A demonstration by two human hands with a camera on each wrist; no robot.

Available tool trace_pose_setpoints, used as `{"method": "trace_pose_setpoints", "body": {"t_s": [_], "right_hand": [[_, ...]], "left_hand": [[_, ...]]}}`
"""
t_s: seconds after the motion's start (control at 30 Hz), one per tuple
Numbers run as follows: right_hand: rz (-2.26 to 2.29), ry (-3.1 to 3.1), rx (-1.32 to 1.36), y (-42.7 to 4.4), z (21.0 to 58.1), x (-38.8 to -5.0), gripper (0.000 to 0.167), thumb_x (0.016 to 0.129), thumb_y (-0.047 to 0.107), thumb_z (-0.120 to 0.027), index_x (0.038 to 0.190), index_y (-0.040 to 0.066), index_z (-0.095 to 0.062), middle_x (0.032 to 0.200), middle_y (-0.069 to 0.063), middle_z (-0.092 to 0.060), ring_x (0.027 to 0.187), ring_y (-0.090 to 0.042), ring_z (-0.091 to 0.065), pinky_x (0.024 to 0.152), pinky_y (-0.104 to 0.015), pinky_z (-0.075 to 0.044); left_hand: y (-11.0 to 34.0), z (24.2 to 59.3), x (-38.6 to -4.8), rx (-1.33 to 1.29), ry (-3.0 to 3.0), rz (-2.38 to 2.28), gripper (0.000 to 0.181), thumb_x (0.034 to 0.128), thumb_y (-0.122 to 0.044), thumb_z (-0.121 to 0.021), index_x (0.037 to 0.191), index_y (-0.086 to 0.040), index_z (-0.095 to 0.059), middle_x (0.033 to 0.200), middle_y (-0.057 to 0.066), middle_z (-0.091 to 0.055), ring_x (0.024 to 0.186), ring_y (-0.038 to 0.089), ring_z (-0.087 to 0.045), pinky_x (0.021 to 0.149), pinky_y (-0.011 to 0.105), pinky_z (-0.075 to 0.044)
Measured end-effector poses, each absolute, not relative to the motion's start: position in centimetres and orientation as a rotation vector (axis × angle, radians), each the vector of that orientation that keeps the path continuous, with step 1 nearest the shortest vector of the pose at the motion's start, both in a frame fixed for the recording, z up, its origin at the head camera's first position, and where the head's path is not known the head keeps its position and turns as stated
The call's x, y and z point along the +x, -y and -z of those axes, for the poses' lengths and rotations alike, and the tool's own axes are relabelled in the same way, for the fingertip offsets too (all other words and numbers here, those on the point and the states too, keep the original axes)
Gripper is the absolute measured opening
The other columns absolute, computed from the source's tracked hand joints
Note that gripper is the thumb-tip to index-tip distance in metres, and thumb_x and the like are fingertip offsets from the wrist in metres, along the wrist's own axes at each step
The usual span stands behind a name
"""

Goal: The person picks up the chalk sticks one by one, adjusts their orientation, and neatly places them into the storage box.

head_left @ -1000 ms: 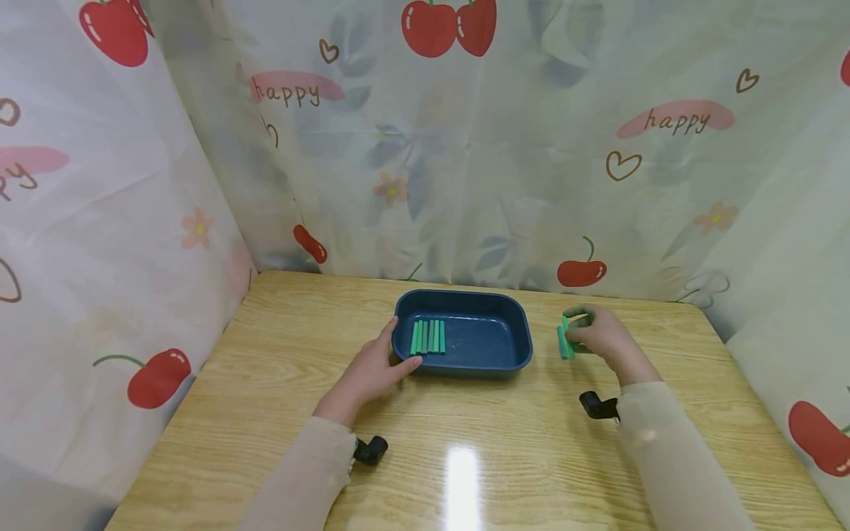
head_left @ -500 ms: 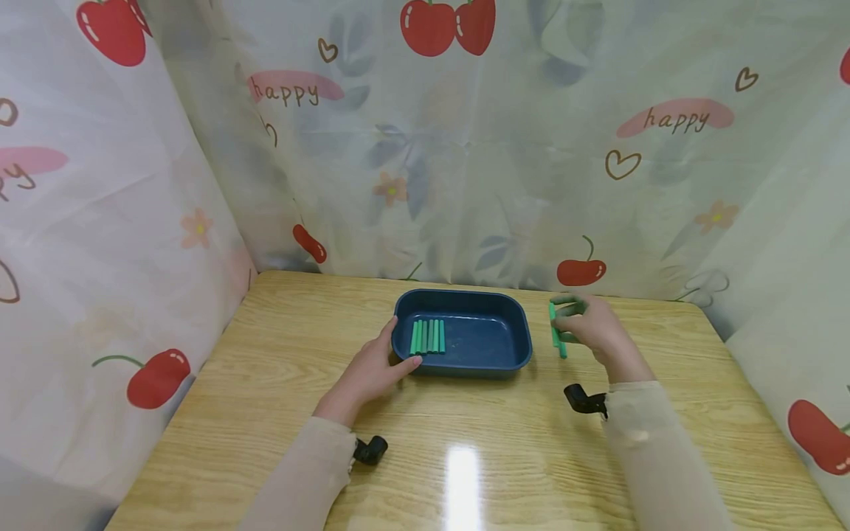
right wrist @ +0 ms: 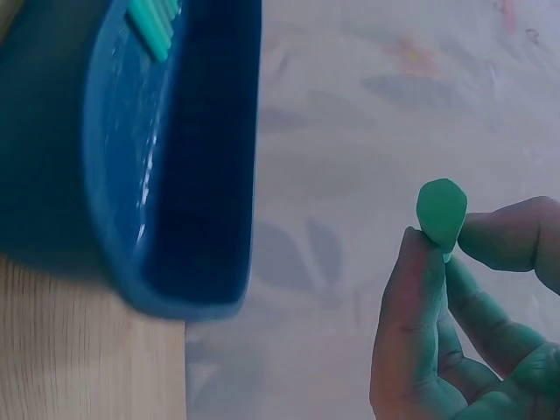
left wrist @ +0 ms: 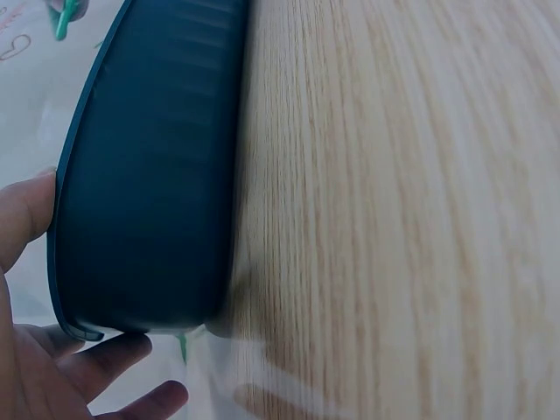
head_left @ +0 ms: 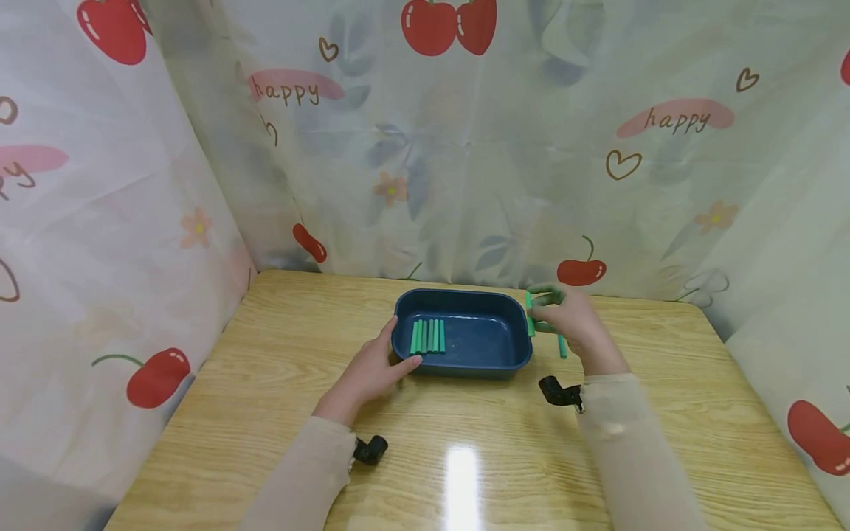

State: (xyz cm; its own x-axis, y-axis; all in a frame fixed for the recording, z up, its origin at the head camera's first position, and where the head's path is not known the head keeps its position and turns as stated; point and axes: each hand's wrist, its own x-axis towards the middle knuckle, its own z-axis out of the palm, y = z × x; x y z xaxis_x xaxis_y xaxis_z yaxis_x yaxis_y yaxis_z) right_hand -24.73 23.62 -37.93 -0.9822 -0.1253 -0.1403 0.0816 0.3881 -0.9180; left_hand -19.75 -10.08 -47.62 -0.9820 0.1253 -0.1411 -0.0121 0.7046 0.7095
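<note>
A dark blue rectangular tray (head_left: 474,371) stands on the table, with several short green sticks (head_left: 428,337) lying side by side at its left end. My left hand (head_left: 372,370) holds that end, thumb at the front rim and fingers against the outer wall. In the left wrist view, the fingers (left wrist: 114,363) curve around the tray's corner. My right hand (head_left: 572,321) pinches one green stick (head_left: 530,316) near the right rim. The right wrist view shows this stick (right wrist: 442,210) end-on between thumb and fingertips, apart from the tray. Another green stick (head_left: 562,346) lies on the table below the right hand.
The wood-grain table (head_left: 505,450) extends around the tray. Behind and beside it hangs a pale curtain (head_left: 465,184) printed with cherries, hearts and words. A black wrist camera (head_left: 372,450) sits by the left cuff and another black camera (head_left: 560,392) by the right.
My right hand has lifted one green stick from beside the other and carried it left to the tray's right rim. The left hand and the tray have stayed put.
</note>
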Motion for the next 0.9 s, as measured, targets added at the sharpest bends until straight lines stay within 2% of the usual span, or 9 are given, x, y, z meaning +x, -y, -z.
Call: {"method": "trace_pose_setpoints", "body": {"t_s": [0.13, 0.43, 0.6, 0.9], "right_hand": [[1.657, -2.438, -0.06, -22.5, 37.9, -24.9, 0.054, 0.092, 0.003, -0.064, 0.143, -0.005, -0.046, 0.117, -0.022, -0.053, 0.085, -0.019, -0.064, 0.084, -0.038, -0.058], [1.681, -2.421, -0.045, -20.0, 38.4, -25.7, 0.051, 0.092, 0.001, -0.065, 0.139, -0.008, -0.049, 0.114, -0.022, -0.056, 0.085, -0.021, -0.064, 0.074, -0.031, -0.059], [1.678, -2.418, -0.041, -18.8, 38.7, -25.9, 0.053, 0.092, 0.002, -0.066, 0.141, -0.006, -0.049, 0.119, -0.024, -0.054, 0.089, -0.024, -0.063, 0.076, -0.035, -0.06], [1.757, -2.341, -0.077, -16.7, 39.6, -26.2, 0.046, 0.091, -0.001, -0.064, 0.136, -0.006, -0.054, 0.108, -0.017, -0.061, 0.086, -0.019, -0.061, 0.073, -0.032, -0.058]], "left_hand": [[10.1, 47.6, -19.7, 0.093, -2.732, -1.137, 0.097, 0.0914, -0.056, -0.066, 0.163, -0.023, -0.01, 0.162, 0.012, -0.03, 0.146, 0.034, -0.031, 0.114, 0.056, -0.031], [10.2, 47.6, -19.8, 0.096, -2.733, -1.122, 0.099, 0.0892, -0.063, -0.064, 0.163, -0.024, -0.01, 0.162, 0.012, -0.03, 0.146, 0.034, -0.032, 0.114, 0.056, -0.031], [10.1, 47.6, -19.8, 0.102, -2.736, -1.118, 0.098, 0.0903, -0.06, -0.064, 0.163, -0.024, -0.01, 0.162, 0.013, -0.03, 0.146, 0.035, -0.032, 0.114, 0.056, -0.031], [10.1, 47.4, -19.7, 0.095, -2.727, -1.133, 0.096, 0.0918, -0.055, -0.066, 0.163, -0.022, -0.01, 0.161, 0.014, -0.031, 0.146, 0.035, -0.032, 0.114, 0.056, -0.031]]}}
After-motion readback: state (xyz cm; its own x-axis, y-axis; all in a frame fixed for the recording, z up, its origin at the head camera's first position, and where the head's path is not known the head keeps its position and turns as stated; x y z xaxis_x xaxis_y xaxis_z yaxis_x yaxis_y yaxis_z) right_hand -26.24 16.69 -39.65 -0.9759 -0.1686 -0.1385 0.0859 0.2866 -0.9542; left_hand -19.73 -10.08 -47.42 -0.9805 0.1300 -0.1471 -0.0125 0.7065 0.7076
